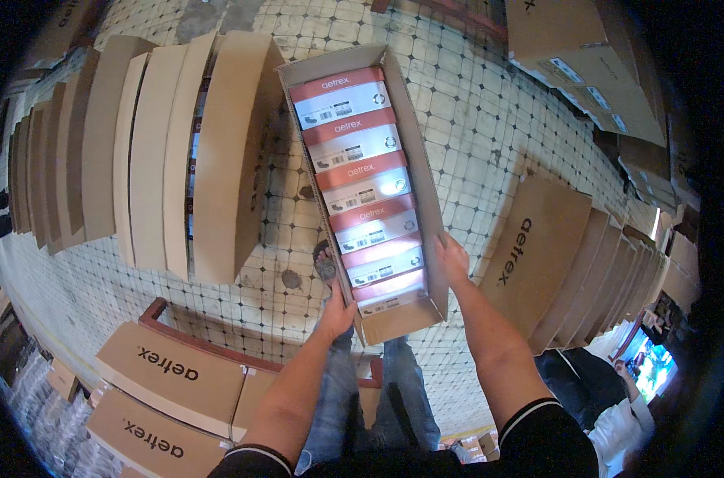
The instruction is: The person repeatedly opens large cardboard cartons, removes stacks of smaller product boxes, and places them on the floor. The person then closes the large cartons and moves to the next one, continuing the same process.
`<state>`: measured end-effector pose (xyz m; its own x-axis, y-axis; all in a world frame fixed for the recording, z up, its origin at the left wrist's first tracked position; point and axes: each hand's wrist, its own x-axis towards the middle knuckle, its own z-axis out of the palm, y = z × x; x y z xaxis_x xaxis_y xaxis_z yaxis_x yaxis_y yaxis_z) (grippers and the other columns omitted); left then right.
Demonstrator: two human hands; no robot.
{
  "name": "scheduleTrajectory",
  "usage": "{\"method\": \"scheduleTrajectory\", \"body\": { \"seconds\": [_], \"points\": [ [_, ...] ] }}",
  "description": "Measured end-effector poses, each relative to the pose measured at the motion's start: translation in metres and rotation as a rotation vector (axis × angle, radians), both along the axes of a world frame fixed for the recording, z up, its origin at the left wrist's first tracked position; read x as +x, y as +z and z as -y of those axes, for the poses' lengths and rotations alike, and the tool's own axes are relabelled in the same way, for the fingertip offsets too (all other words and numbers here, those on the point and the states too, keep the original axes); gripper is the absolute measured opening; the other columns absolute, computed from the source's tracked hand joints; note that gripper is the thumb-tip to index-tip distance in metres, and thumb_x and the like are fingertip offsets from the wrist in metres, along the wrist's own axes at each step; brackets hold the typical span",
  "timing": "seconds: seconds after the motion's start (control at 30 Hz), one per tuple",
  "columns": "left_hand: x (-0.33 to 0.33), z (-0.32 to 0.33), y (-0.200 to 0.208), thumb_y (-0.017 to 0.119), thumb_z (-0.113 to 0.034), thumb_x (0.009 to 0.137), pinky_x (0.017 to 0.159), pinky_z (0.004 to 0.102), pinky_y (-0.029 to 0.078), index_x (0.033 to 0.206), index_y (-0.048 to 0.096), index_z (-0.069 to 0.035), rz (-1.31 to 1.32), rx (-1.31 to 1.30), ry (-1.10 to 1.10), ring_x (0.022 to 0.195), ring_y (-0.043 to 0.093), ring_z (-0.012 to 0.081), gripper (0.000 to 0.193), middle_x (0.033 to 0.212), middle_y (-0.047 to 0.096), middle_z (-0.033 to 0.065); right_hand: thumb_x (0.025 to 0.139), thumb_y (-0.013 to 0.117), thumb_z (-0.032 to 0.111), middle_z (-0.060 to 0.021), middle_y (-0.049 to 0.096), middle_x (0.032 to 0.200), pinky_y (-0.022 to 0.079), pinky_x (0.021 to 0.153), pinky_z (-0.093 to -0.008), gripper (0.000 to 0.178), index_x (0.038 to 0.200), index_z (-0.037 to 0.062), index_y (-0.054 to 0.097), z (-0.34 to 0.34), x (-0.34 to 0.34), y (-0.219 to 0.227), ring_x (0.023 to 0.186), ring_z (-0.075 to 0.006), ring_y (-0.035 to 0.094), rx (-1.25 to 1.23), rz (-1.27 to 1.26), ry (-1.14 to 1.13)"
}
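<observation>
A long open cardboard carton [416, 139] is held up in front of me, its far end tilted away. Inside it sits a row of several shoe boxes [351, 149] with orange-red lids and white label sides. My left hand [337, 312] grips the carton's left wall near its close end, fingers wrapped round the outside. On the opposite side my right hand [453, 260] is closed on the right wall, a little farther up. The carton's underside is hidden.
Rows of brown cartons stand left [226, 159] and right [529, 255]. More cartons lie at the lower left [171, 362] beside a red metal frame [211, 345], and stacks rise at the upper right [573, 64]. A person [617, 426] is at the lower right, near a lit screen [649, 362].
</observation>
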<state>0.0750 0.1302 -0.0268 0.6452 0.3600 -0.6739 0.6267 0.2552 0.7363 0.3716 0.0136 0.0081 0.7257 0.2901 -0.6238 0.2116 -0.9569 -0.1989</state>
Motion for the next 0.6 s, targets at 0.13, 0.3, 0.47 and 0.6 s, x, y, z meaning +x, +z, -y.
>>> {"method": "scheduleTrajectory", "body": {
  "seconds": [0.13, 0.3, 0.47, 0.6],
  "points": [
    [0.007, -0.003, 0.008, 0.053, -0.011, 0.086, 0.099, 0.044, 0.044, 0.15, 0.009, -0.004, -0.26, -0.099, -0.079, 0.121, 0.053, 0.0441, 0.077, 0.128, 0.053, 0.0331, 0.096, 0.046, 0.044, -0.0179, 0.067, 0.111, 0.049, 0.089, -0.0464, 0.044, 0.125, 0.0141, 0.06, -0.006, -0.002, 0.004, 0.101, -0.0389, 0.063, 0.041, 0.003, 0.003],
    [0.008, 0.003, 0.001, 0.054, -0.014, 0.087, 0.098, 0.0441, 0.045, 0.149, 0.015, -0.005, -0.038, 0.097, 0.033, 0.118, 0.055, 0.0421, 0.073, 0.125, 0.055, 0.03, 0.097, 0.044, 0.045, -0.0172, 0.067, 0.109, 0.051, 0.085, -0.0494, 0.04, 0.127, 0.0226, 0.059, -0.006, -0.003, 0.001, 0.098, -0.0387, 0.064, 0.012, -0.003, 0.048],
    [-0.002, 0.011, -0.025, 0.061, -0.024, 0.088, 0.091, 0.0478, 0.047, 0.141, 0.029, -0.005, -0.156, 0.211, -0.071, 0.112, 0.058, 0.0427, 0.064, 0.117, 0.06, 0.0281, 0.098, 0.04, 0.046, -0.0175, 0.067, 0.11, 0.05, 0.086, -0.0503, 0.046, 0.129, 0.0162, 0.055, 0.005, -0.002, -0.01, 0.1, -0.0384, 0.064, 0.034, 0.019, 0.181],
    [0.005, 0.007, -0.022, 0.057, -0.026, 0.086, 0.091, 0.0456, 0.048, 0.139, 0.035, -0.009, -0.274, 0.152, 0.0, 0.107, 0.061, 0.045, 0.059, 0.114, 0.064, 0.0271, 0.096, 0.044, 0.044, -0.0194, 0.066, 0.111, 0.049, 0.087, -0.0498, 0.046, 0.126, 0.0109, 0.056, 0.011, -0.001, -0.011, 0.101, -0.0386, 0.063, 0.185, -0.035, 0.192]
  ]
}}
